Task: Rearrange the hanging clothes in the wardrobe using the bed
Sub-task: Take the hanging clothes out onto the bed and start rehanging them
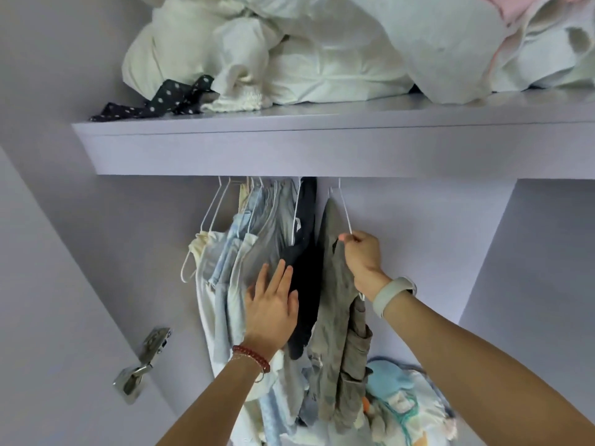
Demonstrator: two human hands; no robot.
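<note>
Several garments hang on white wire hangers below the wardrobe shelf (pixel 289 149): cream and pale blue pieces (pixel 222 268) at the left, a grey one, then a black one (pixel 306 284). An olive-grey garment (pixel 335 317) hangs furthest right on its own white hanger (pixel 344 210). My right hand (pixel 362 255) is closed on that hanger's lower wire beside the olive-grey cloth. My left hand (pixel 273 304) lies flat with fingers spread against the grey and black garments, holding nothing. The rail itself is hidden behind the shelf front.
White bedding (pixel 322 53) and a black polka-dot cloth (pixel 161 98) sit on the shelf above. A metal door hinge (pixel 141 365) is at the lower left. Light blue and white fabric items (pixel 405 403) are piled at the wardrobe bottom right. Space right of the olive garment holds no hangers.
</note>
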